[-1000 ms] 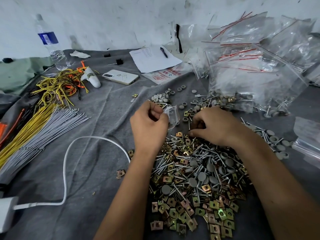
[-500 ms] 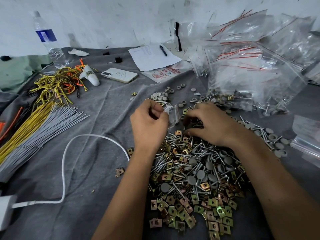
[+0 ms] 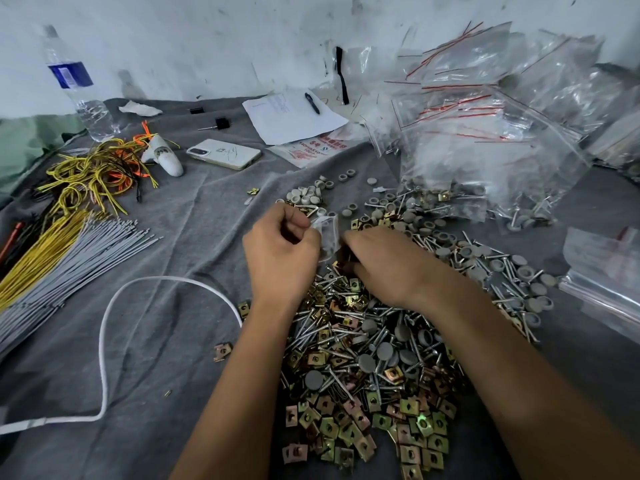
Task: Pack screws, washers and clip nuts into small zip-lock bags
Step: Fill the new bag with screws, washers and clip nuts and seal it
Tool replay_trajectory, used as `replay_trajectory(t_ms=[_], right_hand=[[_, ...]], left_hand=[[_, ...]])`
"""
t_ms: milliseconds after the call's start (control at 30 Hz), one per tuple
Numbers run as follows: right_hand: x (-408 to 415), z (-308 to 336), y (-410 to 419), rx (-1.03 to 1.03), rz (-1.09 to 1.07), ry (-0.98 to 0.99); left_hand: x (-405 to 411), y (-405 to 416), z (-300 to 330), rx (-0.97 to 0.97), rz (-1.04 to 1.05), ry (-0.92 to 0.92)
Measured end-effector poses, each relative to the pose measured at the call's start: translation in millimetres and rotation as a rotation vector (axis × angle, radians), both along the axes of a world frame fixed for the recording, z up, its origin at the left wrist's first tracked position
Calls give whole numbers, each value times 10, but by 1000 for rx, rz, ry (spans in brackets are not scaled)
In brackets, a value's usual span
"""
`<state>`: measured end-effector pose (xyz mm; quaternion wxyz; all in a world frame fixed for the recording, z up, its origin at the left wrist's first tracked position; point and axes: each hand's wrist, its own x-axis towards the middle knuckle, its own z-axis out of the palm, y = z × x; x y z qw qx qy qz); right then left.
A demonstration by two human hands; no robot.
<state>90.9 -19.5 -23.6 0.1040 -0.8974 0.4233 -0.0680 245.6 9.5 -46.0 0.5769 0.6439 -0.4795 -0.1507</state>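
I see the small bag [image 3: 327,237] held up just above the far edge of the pile [image 3: 363,358], between my two hands. My left hand [image 3: 282,252] has its fingers curled and pinches the bag's left side near the top. My right hand [image 3: 384,263] lies knuckles-up just right of the bag, fingers bent down into the far edge of the pile; its fingertips are hidden, so I cannot tell whether it grips anything.

The pile is a mix of screws [image 3: 341,332], grey round washers [image 3: 384,351] and brass-coloured clip nuts [image 3: 349,427], spread on the grey cloth [image 3: 156,341] that covers the surface. The clip nuts lie thickest on the near side. More washers [image 3: 306,197] are scattered beyond the hands.

Far right, a heap of filled bags [image 3: 485,140] with red seal lines rises by the wall. Near it lie a paper [image 3: 291,116] with a pen [image 3: 311,102] on top. Further left is a phone [image 3: 223,154], then a water bottle [image 3: 78,88] standing upright. On the left lie bundles of yellow and grey wires [image 3: 59,251], and a white cable [image 3: 104,341] loops across the cloth.
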Motion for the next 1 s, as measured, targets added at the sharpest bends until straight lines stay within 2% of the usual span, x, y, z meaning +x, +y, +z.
replay_trajectory(t_ms=[167,367,433,600,1000], right_hand=[[-90,96,-24,118,-21,55],[-68,50,-31,94,-55,14],[-62,35,-54,11,-92,-97],[-26,64,-79,-132,-93,-566],[-57,-44,-133,-35,-91,-767]], left_hand=[[-4,-5,2,0,1,-8],[9,-26,-5,-4,-1,-15],[-1,-28,-9,-5,-10,-17],[-96,-6,6,-34,-106,-58],[-69,-18,28,-18,-133,33]])
